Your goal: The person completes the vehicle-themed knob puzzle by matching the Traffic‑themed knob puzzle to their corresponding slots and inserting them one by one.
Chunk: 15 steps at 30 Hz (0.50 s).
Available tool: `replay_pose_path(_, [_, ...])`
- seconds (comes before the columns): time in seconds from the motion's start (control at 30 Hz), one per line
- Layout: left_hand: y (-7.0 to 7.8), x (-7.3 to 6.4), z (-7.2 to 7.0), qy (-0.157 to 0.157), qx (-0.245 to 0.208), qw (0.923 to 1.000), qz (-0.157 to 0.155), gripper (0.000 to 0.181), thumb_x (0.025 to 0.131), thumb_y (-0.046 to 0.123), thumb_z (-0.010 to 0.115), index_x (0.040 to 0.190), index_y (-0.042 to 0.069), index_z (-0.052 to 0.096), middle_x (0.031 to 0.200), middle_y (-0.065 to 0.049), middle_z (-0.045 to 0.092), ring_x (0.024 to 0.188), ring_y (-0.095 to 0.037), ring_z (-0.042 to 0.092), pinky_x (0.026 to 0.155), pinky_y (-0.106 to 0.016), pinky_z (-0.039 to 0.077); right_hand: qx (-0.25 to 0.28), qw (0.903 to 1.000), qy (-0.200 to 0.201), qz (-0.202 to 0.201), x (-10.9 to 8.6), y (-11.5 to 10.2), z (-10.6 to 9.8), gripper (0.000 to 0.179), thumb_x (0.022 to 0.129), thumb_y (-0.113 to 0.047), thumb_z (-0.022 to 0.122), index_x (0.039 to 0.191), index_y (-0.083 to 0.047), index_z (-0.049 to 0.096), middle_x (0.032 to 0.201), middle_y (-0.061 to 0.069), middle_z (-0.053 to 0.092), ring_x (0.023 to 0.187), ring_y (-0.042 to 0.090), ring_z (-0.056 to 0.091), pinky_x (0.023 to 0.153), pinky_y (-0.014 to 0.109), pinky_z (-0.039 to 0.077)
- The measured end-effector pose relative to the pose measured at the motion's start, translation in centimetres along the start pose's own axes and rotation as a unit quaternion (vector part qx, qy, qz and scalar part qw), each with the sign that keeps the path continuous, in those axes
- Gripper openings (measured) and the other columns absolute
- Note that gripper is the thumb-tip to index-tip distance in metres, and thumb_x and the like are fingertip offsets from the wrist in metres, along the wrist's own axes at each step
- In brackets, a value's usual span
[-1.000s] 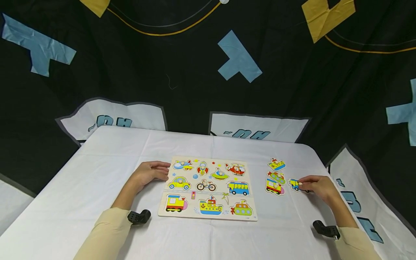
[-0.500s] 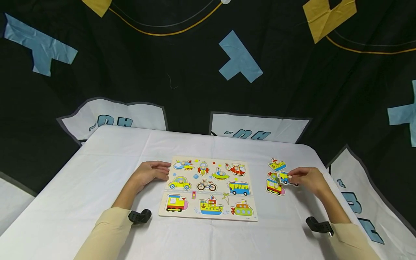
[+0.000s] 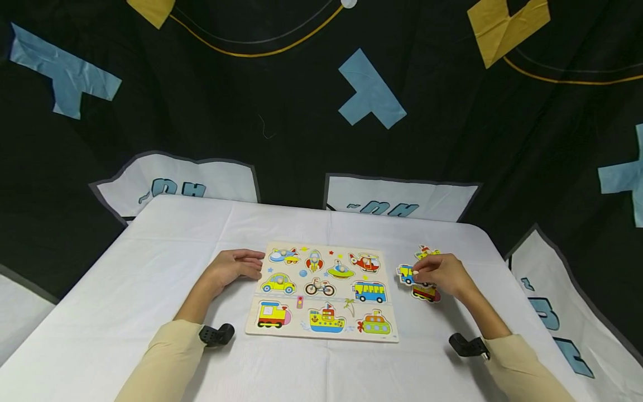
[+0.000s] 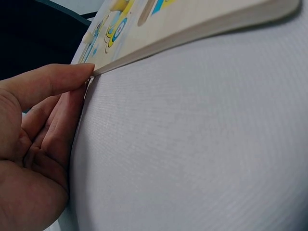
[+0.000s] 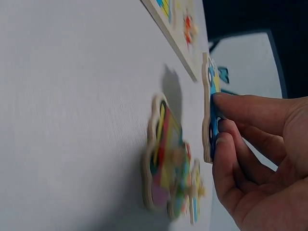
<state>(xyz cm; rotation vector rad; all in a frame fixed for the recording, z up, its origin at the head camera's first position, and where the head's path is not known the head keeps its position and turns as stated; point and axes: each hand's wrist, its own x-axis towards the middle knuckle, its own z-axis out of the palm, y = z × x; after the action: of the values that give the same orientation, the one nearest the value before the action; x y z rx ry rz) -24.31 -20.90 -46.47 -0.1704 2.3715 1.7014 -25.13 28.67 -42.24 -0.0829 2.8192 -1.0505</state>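
Right of puzzle board [image 3: 297,321], bus piece [image 3: 404,274] pinched between fingers [image 5: 252,114] of right hand [image 3: 445,273]; left hand [image 3: 227,271], fingers loose, touching board.

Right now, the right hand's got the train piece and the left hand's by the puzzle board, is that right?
Not quite: the head view shows the right hand holding the bus piece; the train piece lies on the table. The rest is right.

- Long, plain beige cloth left sleeve [image 3: 156,363], softly creased.
- At the left sleeve's cuff: a black, plastic-looking wrist camera [image 3: 217,335], rounded.
- Well right of the left sleeve: a matching beige right sleeve [image 3: 524,368], second black camera [image 3: 464,345].
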Motion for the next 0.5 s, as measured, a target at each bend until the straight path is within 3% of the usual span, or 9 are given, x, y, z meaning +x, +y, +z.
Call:
replay_pose_path(0.2, [0.0, 0.0, 0.0, 0.003, 0.008, 1.0000, -0.005, 0.062, 0.075, 0.007, 0.083, 0.134, 0.005, 0.065, 0.116, -0.010, 0.075, 0.099, -0.014, 0.072, 0.089, -0.029, 0.053, -0.001, 0.9996, -0.014, -0.024, 0.5, -1.1, 2.1, 0.019, 0.081, -0.018, 0.084, 0.097, -0.008, 0.077, 0.082, 0.000, 0.073, 0.079, 0.018, 0.063, 0.073, 0.032, 0.048])
replay_pose_path(0.5, [0.0, 0.0, 0.0, 0.007, 0.018, 0.9998, -0.010, 0.060, 0.075, 0.009, 0.083, 0.133, 0.008, 0.066, 0.115, -0.008, 0.076, 0.099, -0.013, 0.072, 0.093, -0.033, 0.052, 0.029, 0.9970, -0.045, -0.056, 0.4, -2.9, 4.6, 0.015, 0.078, -0.011, 0.085, 0.090, -0.007, 0.077, 0.073, 0.001, 0.068, 0.067, 0.015, 0.056, 0.057, 0.027, 0.042])
